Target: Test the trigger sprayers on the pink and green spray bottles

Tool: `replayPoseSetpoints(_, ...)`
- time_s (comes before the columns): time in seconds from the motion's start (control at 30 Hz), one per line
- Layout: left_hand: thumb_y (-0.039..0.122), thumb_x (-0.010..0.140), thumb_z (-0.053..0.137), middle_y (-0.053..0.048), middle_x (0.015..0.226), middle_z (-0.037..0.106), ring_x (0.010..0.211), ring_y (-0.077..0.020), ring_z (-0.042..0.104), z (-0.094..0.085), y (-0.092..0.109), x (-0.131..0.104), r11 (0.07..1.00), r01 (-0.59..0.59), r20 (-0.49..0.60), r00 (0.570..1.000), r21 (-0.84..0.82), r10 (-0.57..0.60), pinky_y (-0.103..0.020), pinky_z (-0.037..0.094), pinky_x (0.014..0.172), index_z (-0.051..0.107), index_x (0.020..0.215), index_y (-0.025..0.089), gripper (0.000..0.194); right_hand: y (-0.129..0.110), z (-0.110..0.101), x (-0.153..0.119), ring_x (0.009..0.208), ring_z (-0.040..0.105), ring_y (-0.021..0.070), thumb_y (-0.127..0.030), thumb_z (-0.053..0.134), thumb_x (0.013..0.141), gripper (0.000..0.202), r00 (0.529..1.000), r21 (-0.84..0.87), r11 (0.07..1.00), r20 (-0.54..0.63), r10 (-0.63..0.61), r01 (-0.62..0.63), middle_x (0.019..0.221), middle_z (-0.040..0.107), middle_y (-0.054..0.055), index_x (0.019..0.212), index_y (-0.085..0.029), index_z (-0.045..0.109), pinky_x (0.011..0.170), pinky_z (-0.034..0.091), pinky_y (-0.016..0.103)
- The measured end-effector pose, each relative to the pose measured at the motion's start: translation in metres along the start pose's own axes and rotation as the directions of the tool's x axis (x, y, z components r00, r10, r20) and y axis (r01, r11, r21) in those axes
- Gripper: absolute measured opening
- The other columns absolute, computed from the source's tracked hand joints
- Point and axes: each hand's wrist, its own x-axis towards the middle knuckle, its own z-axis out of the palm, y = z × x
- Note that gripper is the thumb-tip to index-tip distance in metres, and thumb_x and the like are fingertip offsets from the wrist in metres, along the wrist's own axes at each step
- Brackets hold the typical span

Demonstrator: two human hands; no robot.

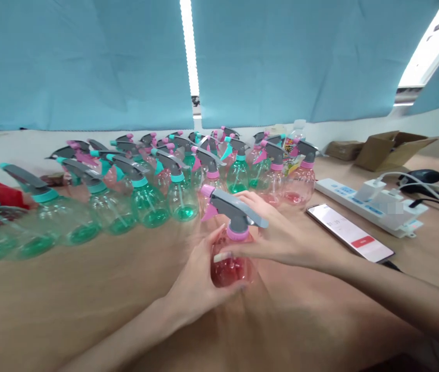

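Observation:
A clear pink spray bottle (231, 268) with a grey trigger head and pink collar stands upright in front of me, held from both sides. My left hand (199, 276) wraps around its lower left, thumb across the near side. From the right, my right hand (269, 232) grips the upper body, its thumb lying across the front below the collar. The fingers behind the bottle are partly hidden. Just beyond are a green spray bottle (182, 201) and another pink spray bottle (300, 183), part of a crowd of similar ones.
Several green and pink spray bottles fill the back and left of the brown table (99, 294). To the right lie a phone (349, 232) with its screen lit and a white power strip (370, 204) with plugs and cables. An open cardboard box (390, 150) sits behind them.

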Motion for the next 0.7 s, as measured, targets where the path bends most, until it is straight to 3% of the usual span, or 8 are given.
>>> replayPoseSetpoints(0.17,0.044,0.074,0.076,-0.013,0.129,0.055,0.121,-0.0388,0.051,-0.001,-0.003,0.008,1.0,-0.028,0.083,0.996,-0.004,0.029,-0.057,0.046,0.095,0.035,0.14,0.023,0.081,-0.002,-0.002,0.009,0.061,0.055,0.0116,-0.054,0.069,0.076,0.044,0.998,0.157,0.986,0.03,0.057,-0.061,0.073,0.059,-0.004,0.107,-0.024,0.06,0.052,0.04,0.025)
replayPoseSetpoints(0.33,0.045,0.07,0.078,-0.01,0.13,0.055,0.117,-0.0373,0.053,-0.003,-0.009,0.02,0.997,-0.077,0.102,0.992,-0.015,0.078,-0.054,0.046,0.095,0.041,0.133,0.025,0.075,0.004,0.006,0.019,0.077,0.061,0.0132,-0.043,0.067,0.081,0.031,0.999,0.246,0.969,-0.029,0.036,-0.028,0.093,0.066,-0.002,0.105,-0.024,0.063,0.064,0.046,0.025)
replayPoseSetpoints(0.47,0.052,0.072,0.077,-0.011,0.126,0.057,0.112,-0.0365,0.057,-0.006,-0.017,0.027,0.998,-0.059,0.103,0.993,0.006,0.058,-0.054,0.046,0.094,0.045,0.128,0.023,0.071,0.013,0.013,0.026,0.069,0.058,0.0137,-0.041,0.063,0.084,0.028,0.995,0.247,0.969,-0.097,0.025,0.0,0.083,0.063,-0.002,0.108,-0.027,0.062,0.059,0.045,0.025)
replayPoseSetpoints(0.63,0.061,0.075,0.072,-0.012,0.133,0.054,0.119,-0.0363,0.052,-0.013,-0.025,0.026,0.989,-0.066,0.101,0.993,0.136,0.052,-0.054,0.043,0.098,0.039,0.137,0.024,0.079,0.021,0.016,0.036,0.058,0.049,0.012,-0.035,0.061,0.084,0.01,0.989,0.293,0.955,-0.149,0.006,0.038,0.072,0.054,-0.003,0.083,-0.025,0.057,0.053,0.04,0.024)
replayPoseSetpoints(0.7,0.059,0.078,0.07,-0.013,0.136,0.053,0.123,-0.0365,0.049,-0.016,-0.03,0.024,0.967,-0.085,0.14,0.989,0.239,0.052,-0.055,0.039,0.101,0.036,0.14,0.024,0.079,0.024,0.017,0.04,0.054,0.042,0.0112,-0.033,0.058,0.083,0.018,0.985,0.316,0.947,-0.175,-0.005,0.061,0.064,0.046,-0.003,0.072,-0.024,0.048,0.05,0.037,0.025)
